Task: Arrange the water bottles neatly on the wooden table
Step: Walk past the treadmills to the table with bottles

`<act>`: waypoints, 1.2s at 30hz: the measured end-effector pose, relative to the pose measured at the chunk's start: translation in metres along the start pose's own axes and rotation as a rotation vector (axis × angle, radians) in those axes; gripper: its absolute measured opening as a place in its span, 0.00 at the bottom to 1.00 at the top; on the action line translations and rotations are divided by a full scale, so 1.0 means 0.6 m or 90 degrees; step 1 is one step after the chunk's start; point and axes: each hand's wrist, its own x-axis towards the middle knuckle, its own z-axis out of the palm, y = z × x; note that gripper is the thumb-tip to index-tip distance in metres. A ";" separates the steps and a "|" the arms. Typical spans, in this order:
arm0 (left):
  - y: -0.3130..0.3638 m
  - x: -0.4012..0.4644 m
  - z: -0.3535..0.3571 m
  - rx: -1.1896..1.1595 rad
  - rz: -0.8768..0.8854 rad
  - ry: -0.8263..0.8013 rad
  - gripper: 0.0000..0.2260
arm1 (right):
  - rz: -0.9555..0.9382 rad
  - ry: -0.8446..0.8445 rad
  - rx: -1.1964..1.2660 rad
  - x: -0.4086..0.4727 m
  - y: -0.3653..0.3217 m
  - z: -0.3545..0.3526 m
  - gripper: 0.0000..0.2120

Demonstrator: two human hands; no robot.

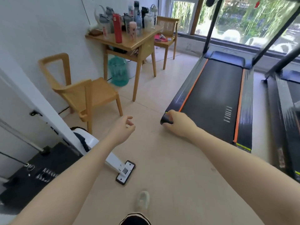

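At the centre of my view, my left hand (124, 127) hangs loosely curled and holds nothing; at three o'clock from it my right hand (177, 125) is half-closed and also empty, in front of the treadmill (211, 98) corner. The water bottles (128, 21) stand bunched on the wooden table (138, 40) at twelve o'clock, well apart from both hands. I judge them rigid, smooth and mostly light; the tall red bottle (117, 28) may tip, so I'd grasp each around mid-body.
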 end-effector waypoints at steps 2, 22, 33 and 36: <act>0.013 0.086 -0.012 0.005 0.001 0.014 0.19 | -0.014 -0.015 0.012 0.095 0.009 -0.012 0.24; 0.205 0.978 -0.093 0.052 -0.024 -0.025 0.21 | 0.063 -0.082 0.018 0.964 0.196 -0.283 0.27; 0.309 1.366 -0.116 0.073 0.018 -0.010 0.20 | 0.063 -0.052 0.042 1.330 0.262 -0.383 0.27; 0.346 1.507 -0.122 0.064 0.060 0.001 0.20 | 0.088 -0.032 0.056 1.438 0.287 -0.393 0.25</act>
